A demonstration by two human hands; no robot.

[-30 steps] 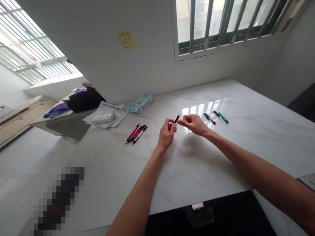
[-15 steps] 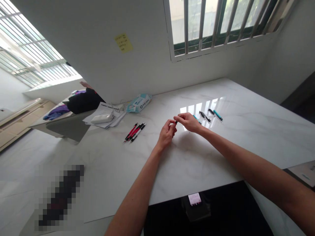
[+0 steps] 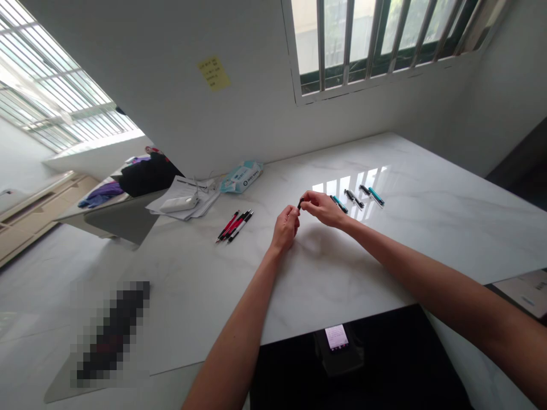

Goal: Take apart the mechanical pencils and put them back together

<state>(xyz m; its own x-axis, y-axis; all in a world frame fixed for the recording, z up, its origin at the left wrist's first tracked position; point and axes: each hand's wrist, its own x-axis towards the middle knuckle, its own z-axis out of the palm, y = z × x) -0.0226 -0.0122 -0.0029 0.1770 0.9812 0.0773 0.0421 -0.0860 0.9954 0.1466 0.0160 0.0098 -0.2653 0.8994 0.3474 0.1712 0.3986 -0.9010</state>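
With the left hand [image 3: 285, 229] and right hand [image 3: 322, 209] both pinching a small black piece [image 3: 299, 204] above the table [image 3: 337, 273], between its front and back edges, I'd worry that a slackened fingertip could drop it and let it roll off the front edge.

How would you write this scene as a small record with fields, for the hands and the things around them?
Left hand: holds a dark slim piece
Right hand: pinches the upper end of the same piece
Surface: white marbled tabletop
Left of hands: red, black and white pens, lying close together
Right of hands: teal and black pen-like pieces
Near the wall: wipes pack; papers under a white device
On the wall: yellow note, writing too blurred to read
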